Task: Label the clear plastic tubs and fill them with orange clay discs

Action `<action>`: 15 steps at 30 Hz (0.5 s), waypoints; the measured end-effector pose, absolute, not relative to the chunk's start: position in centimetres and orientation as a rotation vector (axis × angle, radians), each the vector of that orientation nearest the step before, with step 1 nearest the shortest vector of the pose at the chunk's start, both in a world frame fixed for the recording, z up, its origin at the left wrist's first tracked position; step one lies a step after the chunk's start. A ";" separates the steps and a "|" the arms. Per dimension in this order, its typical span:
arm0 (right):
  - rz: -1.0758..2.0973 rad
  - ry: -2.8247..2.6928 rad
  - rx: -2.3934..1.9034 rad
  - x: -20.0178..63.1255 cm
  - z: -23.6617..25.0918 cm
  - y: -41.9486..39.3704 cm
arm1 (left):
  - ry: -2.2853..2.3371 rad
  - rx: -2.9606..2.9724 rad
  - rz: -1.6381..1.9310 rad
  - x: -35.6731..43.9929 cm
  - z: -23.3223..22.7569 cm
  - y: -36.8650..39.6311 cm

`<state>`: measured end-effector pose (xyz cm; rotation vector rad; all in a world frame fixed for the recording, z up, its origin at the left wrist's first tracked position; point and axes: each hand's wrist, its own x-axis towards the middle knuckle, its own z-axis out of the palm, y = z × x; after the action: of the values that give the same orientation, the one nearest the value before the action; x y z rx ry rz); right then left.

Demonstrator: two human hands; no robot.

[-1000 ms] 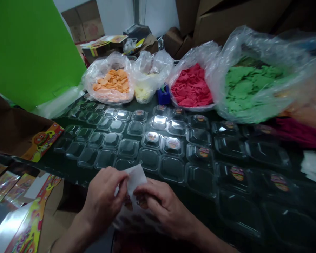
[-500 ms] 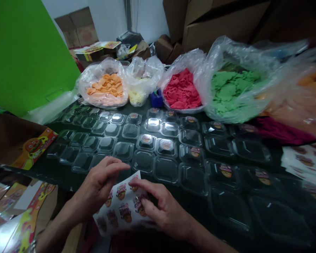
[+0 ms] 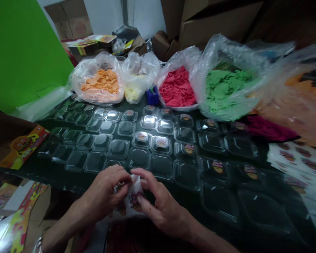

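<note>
Low in the middle of the head view, a white sticker sheet (image 3: 133, 203) printed with cartoon burger stickers is held up off the table, bent between both hands. My left hand (image 3: 109, 189) pinches at its upper left edge, thumb and fingers drawn together. My right hand (image 3: 158, 203) grips the sheet's right side, thumb on the printed face. Just beyond them stand rows of clear plastic containers (image 3: 162, 167). Some carry a burger sticker (image 3: 189, 148) on top; others are plain. Part of the sheet is hidden behind my left hand.
Along the back sit plastic bags of orange pieces (image 3: 102, 82), pale yellow pieces (image 3: 133, 94), red pieces (image 3: 177, 89) and green pieces (image 3: 223, 91). A blue tape dispenser (image 3: 152, 96) stands among them. More sticker sheets (image 3: 292, 158) lie at right, near a magenta cloth (image 3: 270, 128). A printed carton (image 3: 23, 144) is left.
My left hand has come down onto the sheet and closed at its upper edge. The sheet is now bent and less of its face shows. The view has shifted slightly.
</note>
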<state>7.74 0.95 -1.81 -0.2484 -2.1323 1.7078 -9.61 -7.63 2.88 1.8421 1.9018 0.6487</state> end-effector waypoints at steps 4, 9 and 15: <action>1.649 -2.159 -0.229 7.5 -1.5 1.4 | 2.142 1.830 0.790 -9.6 3.2 -7.9; 1.768 -2.041 -0.318 6.6 -1.1 1.8 | 2.204 2.356 0.859 -7.9 2.3 -8.5; 1.834 -1.978 -0.432 6.5 -1.5 1.7 | 1.989 2.310 0.885 -7.3 1.7 -9.1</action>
<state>6.51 1.74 -1.51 -0.4322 -1.9784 1.8336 -7.30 -9.13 1.73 2.3101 1.9892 0.8845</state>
